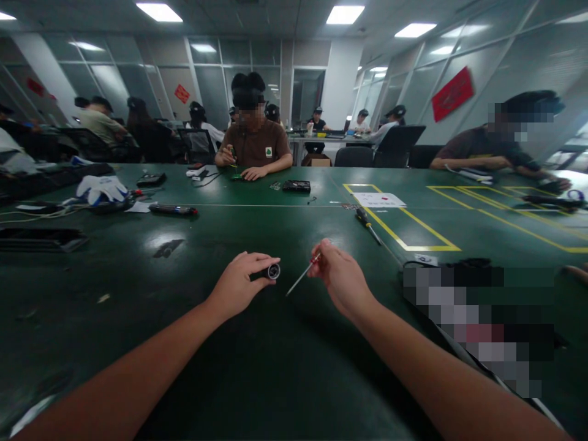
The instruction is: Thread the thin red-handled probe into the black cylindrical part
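Pinching dark cylinder (274,271) in left fingers (260,262), screwdriver (300,279) in right fingers (326,247); looks like lining-up stage, probably calls for steady aim.

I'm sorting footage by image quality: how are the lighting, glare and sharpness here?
Head view: the ceiling lights burn white, and glare patches the green table beyond and left of the left hand; head view: the table's near middle is dark; head view: the far right edge looks stretched and blurred; head view: the screwdriver in the right hand reads fairly clearly.
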Available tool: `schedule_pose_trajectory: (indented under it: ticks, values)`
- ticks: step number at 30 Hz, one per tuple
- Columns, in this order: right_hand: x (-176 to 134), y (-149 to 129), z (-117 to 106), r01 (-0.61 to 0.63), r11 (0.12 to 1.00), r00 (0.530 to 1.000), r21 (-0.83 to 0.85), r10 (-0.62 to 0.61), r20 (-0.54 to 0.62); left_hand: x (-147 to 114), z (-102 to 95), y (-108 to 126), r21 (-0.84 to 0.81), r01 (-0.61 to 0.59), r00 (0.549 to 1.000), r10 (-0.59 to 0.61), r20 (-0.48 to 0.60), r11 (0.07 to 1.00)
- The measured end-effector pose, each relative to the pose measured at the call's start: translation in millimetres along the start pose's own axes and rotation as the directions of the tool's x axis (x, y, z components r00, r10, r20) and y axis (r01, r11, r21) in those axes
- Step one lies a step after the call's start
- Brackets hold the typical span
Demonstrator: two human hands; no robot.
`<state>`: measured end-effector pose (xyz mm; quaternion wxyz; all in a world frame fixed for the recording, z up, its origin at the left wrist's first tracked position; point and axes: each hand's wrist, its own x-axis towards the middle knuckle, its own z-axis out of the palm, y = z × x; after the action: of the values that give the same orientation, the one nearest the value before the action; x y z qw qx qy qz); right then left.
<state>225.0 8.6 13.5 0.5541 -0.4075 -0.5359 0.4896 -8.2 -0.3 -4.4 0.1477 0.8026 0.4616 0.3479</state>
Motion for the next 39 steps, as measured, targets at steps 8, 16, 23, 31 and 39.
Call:
schedule_pose_trajectory:
  ticks: [8,16,23,31,39]
  values:
    - [-9.9,-7.8,5.0,0.181,0.973,0.983,-0.141,-0.181,0.016,-0.6,2.0,-3.2,-0.055,0.010,1.000,-0.011,-0.029,0.998]
    - [-15.5,-10.8,7.5,0.224,0.933,0.974,-0.282,-0.206,0.092,-0.6,1.7,0.2,-0.056,0.008,0.999,-0.011,-0.039,0.998]
    - [-14.7,-9.9,4.8,0.225,0.956,0.954,-0.188,-0.177,0.242,-0.1,1.7,-3.5,-0.064,0.033,0.998,-0.036,-0.046,0.997]
    - [-11.8,-9.9,6.5,0.161,0.978,0.983,-0.136,-0.146,0.110,0.3,1.6,-1.9,-0.065,0.033,0.998,-0.036,-0.045,0.997]
    - [-5.5,0.2,5.0,0.095,0.993,0.993,-0.070,-0.089,0.082,-0.3,-0.9,-0.4,0.045,0.004,1.000,-0.005,0.014,0.999]
